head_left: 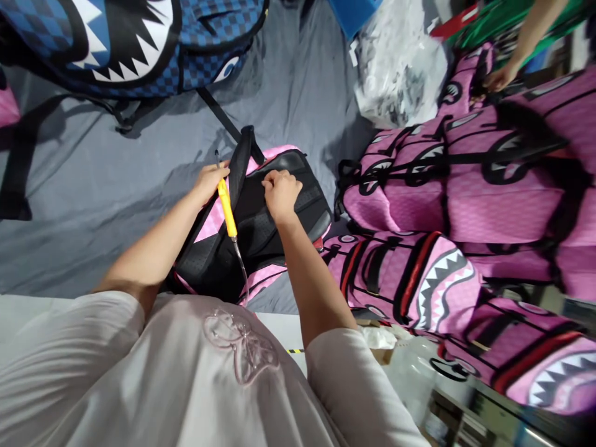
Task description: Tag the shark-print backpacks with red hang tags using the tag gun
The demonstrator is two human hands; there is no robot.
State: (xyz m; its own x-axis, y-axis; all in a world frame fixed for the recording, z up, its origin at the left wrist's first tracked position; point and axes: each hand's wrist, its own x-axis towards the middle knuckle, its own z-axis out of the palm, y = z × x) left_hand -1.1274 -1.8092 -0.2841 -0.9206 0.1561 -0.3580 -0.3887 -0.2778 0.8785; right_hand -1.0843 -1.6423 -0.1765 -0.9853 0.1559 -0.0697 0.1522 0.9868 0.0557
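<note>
From where I stand, the pink-and-black backpack with a padded black back panel (254, 217) lies panel up along the near edge of the grey cloth-covered surface (298, 74), its long axis slanting from the near left toward the far right. The left hand (212, 182) is at the bag's left side, beside a black padded shoulder strap (241, 164); its fingers are closed around the neck of a slim yellow-handled tool with a thin metal nose (227, 208), which points toward the far edge while a thin clear tube hangs from its other end. The right hand (283, 194) is the nearer to the bag's middle, directly over the panel, so the bag lies right beneath those fingers. They are curled inward and bunched; I can't tell whether they pinch anything. A blue-and-black checked backpack with a shark mouth (153, 46) occupies the surface's far left corner.
</note>
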